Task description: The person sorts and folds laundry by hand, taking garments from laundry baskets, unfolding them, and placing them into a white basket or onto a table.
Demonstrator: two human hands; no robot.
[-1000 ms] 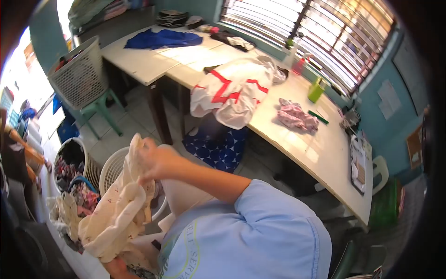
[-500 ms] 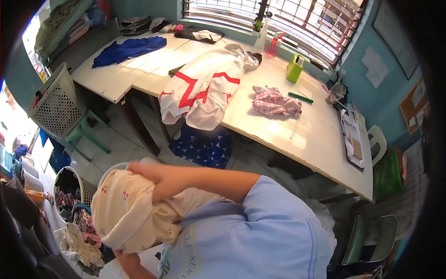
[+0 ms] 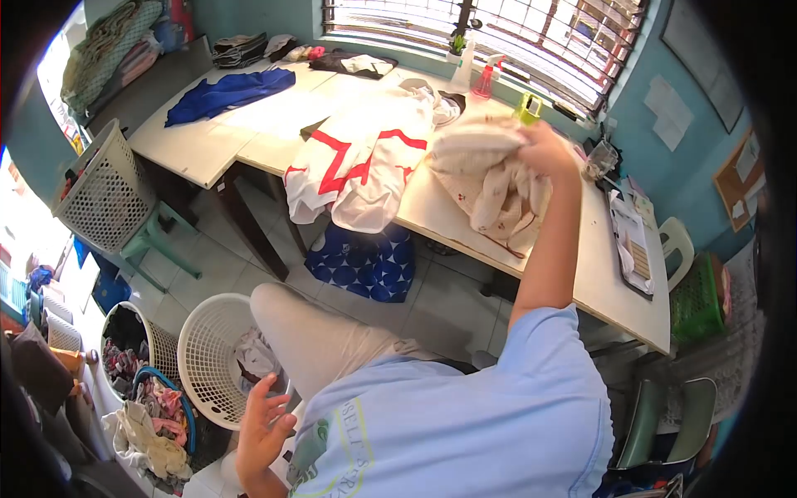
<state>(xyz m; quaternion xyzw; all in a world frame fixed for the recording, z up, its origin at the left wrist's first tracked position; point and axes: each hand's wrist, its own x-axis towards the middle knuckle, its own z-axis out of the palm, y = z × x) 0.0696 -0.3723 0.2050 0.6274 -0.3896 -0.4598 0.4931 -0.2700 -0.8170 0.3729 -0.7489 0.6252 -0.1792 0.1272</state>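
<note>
My right hand (image 3: 548, 151) is closed on a cream cloth with small red cherry prints (image 3: 502, 187), held at the table's front half and partly blurred. The cloth covers the spot of the pink checked cloth, which is hidden. To its left lies a white garment with red stripes (image 3: 361, 158), hanging over the table edge. Low in the view, my left hand (image 3: 264, 432) has its fingers apart and holds nothing. Beside it stands a white laundry basket (image 3: 203, 332) with some pale clothes (image 3: 256, 353) inside.
On the white table (image 3: 614, 286) are a blue garment (image 3: 228, 95), a red spray bottle (image 3: 486, 79), a green container (image 3: 528, 108) and a clipboard (image 3: 628, 241). Clothes-filled baskets (image 3: 162, 340) stand at lower left. A blue patterned bag (image 3: 361, 261) sits under the table.
My right hand has carried the cream cloth from the lower left up to the table, over the pink cloth. My left hand no longer touches it, and the white basket is uncovered.
</note>
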